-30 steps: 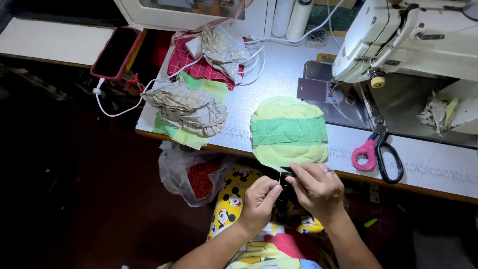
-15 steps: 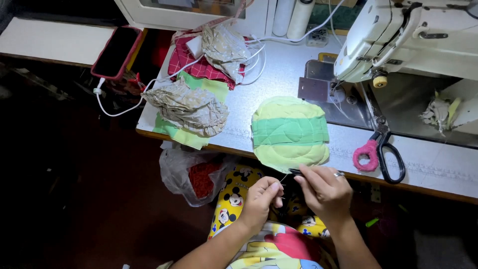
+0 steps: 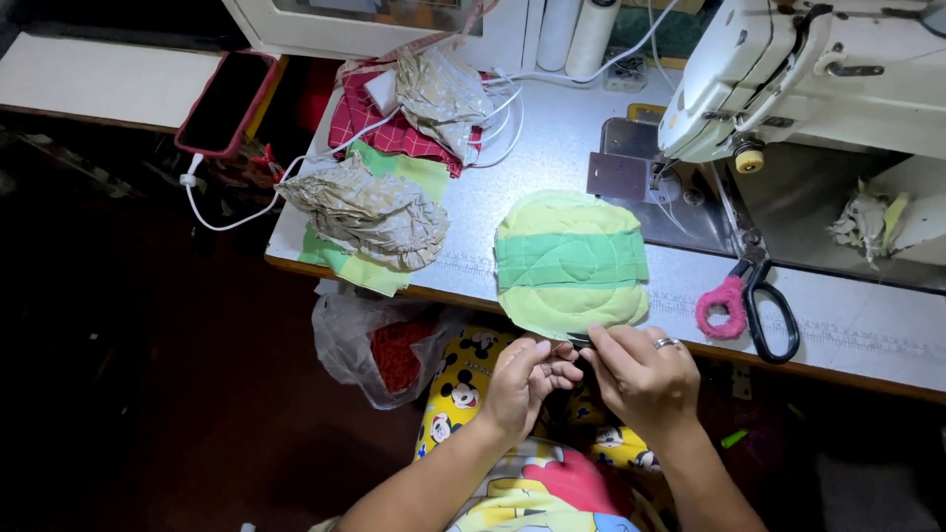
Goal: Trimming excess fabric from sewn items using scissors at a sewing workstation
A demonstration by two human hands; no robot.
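Note:
A round quilted fabric piece [image 3: 572,258], pale green with a darker green band across it, lies on the grey table, its near edge hanging over the front. My left hand [image 3: 522,382] is just below that edge with its fingers pinched together at the fabric. My right hand [image 3: 642,379], a ring on one finger, is close beside it and pinches a small dark tool [image 3: 577,340] against the same edge. What kind of tool it is cannot be told. The fingertips of both hands nearly touch.
Black scissors with a pink-wrapped handle [image 3: 746,300] lie to the right, in front of the white sewing machine [image 3: 818,69]. A heap of beige, green and red checked fabric [image 3: 372,209] lies to the left. A plastic bag [image 3: 379,350] hangs below the table [image 3: 867,330].
My hands have drawn closer together under the piece's near edge, and the right hand has shifted slightly right. The piece itself has hardly moved.

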